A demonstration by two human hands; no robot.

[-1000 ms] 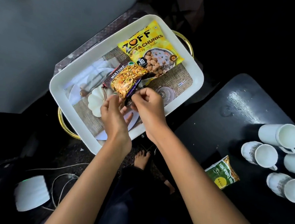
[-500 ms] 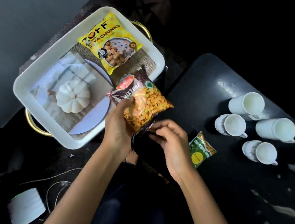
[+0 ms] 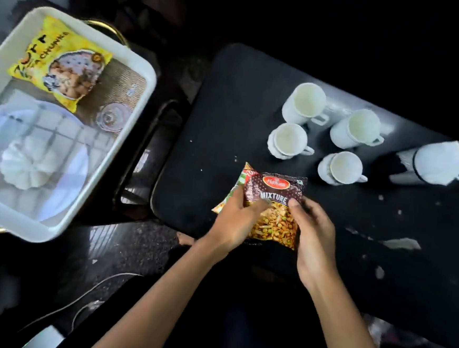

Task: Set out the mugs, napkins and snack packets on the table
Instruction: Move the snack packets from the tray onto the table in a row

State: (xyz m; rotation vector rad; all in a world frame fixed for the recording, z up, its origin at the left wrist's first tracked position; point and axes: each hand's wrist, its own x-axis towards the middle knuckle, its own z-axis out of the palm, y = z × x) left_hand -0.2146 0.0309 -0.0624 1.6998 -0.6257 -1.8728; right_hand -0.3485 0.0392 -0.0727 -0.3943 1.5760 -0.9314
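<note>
A brown and orange mixture packet (image 3: 274, 202) is over the near left part of the black table (image 3: 228, 105), held on both sides. My left hand (image 3: 235, 221) grips its left edge and my right hand (image 3: 314, 232) its right edge. It overlaps a green packet (image 3: 234, 185) that peeks out beneath on the left. Several white mugs (image 3: 290, 140) stand upright behind it. A holder with white napkins (image 3: 435, 164) is at the right. A yellow soya chunks packet (image 3: 64, 64) lies in the white tray (image 3: 133, 127) at the left.
The tray also holds a white plate (image 3: 65, 188) with a white pumpkin-shaped piece (image 3: 25, 168) and a small glass bowl (image 3: 110, 116). White scraps (image 3: 401, 243) dot the right of the table. Cables (image 3: 87, 297) run over the dark floor below.
Both hands lifted the mixture packet out of the tray and carried it right onto the table, over the green packet. The view swung right with them.
</note>
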